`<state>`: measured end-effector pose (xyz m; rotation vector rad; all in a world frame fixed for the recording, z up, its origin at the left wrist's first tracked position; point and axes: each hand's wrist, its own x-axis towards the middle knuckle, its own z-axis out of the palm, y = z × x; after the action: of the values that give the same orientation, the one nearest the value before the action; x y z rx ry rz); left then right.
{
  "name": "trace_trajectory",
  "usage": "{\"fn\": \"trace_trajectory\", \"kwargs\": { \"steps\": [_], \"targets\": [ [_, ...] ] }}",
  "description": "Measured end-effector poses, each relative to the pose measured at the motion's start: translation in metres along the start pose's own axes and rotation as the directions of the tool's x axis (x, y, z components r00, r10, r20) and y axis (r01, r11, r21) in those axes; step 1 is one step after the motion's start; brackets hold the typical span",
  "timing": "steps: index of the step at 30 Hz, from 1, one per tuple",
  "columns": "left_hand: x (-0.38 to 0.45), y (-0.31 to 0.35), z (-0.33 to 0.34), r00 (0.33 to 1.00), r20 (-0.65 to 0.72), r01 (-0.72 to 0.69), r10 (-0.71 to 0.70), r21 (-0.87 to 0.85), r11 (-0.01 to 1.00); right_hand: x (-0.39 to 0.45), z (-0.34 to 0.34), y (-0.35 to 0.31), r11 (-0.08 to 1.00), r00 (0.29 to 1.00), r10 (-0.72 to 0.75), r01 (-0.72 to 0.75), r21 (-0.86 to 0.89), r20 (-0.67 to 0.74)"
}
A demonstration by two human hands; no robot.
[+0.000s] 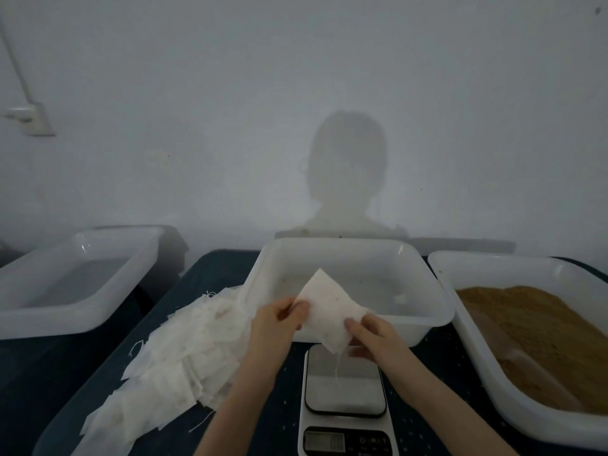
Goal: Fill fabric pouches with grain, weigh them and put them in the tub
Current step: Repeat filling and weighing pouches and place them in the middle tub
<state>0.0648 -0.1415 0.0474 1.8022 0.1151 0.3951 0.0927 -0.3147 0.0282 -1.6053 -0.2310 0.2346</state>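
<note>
Both hands, left (275,319) and right (367,334), pinched an empty pouch (329,306) above the scale (345,383); opening step. Next: scoop grain (523,311), right.

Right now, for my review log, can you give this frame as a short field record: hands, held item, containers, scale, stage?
left hand: left hand pinches the pouch's left edge
right hand: right hand grips its lower right edge
held item: flat white fabric pouch, looks unfilled, held above the scale
scale: white digital scale with steel platform, nothing on it
pouch stock: pile of white fabric pouches at left
grain: brown grain in the right white plastic tub
middle tub: white plastic tub, nearly empty
stage: opening a pouch, before filling
</note>
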Motion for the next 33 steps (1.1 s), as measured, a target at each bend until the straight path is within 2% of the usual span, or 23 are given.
{"fn": "trace_trajectory", "kwargs": {
  "steps": [3, 5, 8, 12, 15, 18, 20, 23, 26, 30, 33],
  "targets": [
    [-0.005, -0.01, 0.015, 0.997, 0.032, 0.073, -0.07, -0.097, 0.993, -0.006, -0.01, 0.008, 0.999, 1.0, 0.017, -0.018, -0.038, -0.019],
    [-0.008, -0.015, 0.022, 0.993, 0.045, 0.116, -0.111, -0.14, 0.983, -0.01, -0.017, 0.01, 0.998, 0.997, 0.063, -0.063, 0.004, -0.048],
    [-0.01, -0.022, 0.029, 0.989, 0.041, 0.146, -0.142, -0.125, 0.981, -0.013, -0.025, 0.012, 0.989, 0.992, 0.123, -0.12, 0.087, -0.026],
    [-0.015, -0.03, 0.036, 0.984, 0.051, 0.171, -0.169, -0.052, 0.984, -0.016, -0.037, 0.012, 0.977, 0.991, 0.129, -0.131, 0.168, 0.024],
    [-0.02, -0.032, 0.039, 0.995, 0.028, 0.089, -0.092, 0.091, 0.992, -0.018, -0.044, 0.009, 0.99, 0.994, 0.11, -0.111, 0.089, 0.014],
    [-0.026, -0.025, 0.038, 0.989, 0.022, -0.15, 0.148, 0.197, 0.969, -0.017, -0.048, 0.004, 0.997, 0.997, 0.067, -0.069, -0.038, -0.045],
    [-0.027, -0.016, 0.037, 0.939, 0.197, -0.315, 0.281, 0.165, 0.935, -0.016, -0.047, -0.001, 0.989, 0.997, 0.021, -0.03, -0.145, -0.068],
    [-0.024, -0.007, 0.045, 0.823, 0.518, -0.407, 0.233, 0.253, 0.878, -0.014, -0.041, -0.008, 0.981, 0.998, -0.013, 0.002, -0.192, -0.057],
    [-0.02, -0.007, 0.057, 0.787, 0.6, -0.366, 0.142, 0.27, 0.891, -0.015, -0.036, -0.012, 0.976, 0.998, -0.059, 0.054, -0.213, -0.019],
    [-0.017, -0.016, 0.059, 0.846, 0.51, -0.253, 0.155, 0.129, 0.959, -0.019, -0.039, -0.016, 0.988, 0.996, -0.087, 0.09, -0.125, 0.03],
    [-0.017, -0.02, 0.056, 0.864, 0.48, -0.237, 0.153, 0.118, 0.964, -0.023, -0.045, -0.016, 0.98, 0.989, -0.114, 0.127, -0.151, 0.092]
  ]
}}
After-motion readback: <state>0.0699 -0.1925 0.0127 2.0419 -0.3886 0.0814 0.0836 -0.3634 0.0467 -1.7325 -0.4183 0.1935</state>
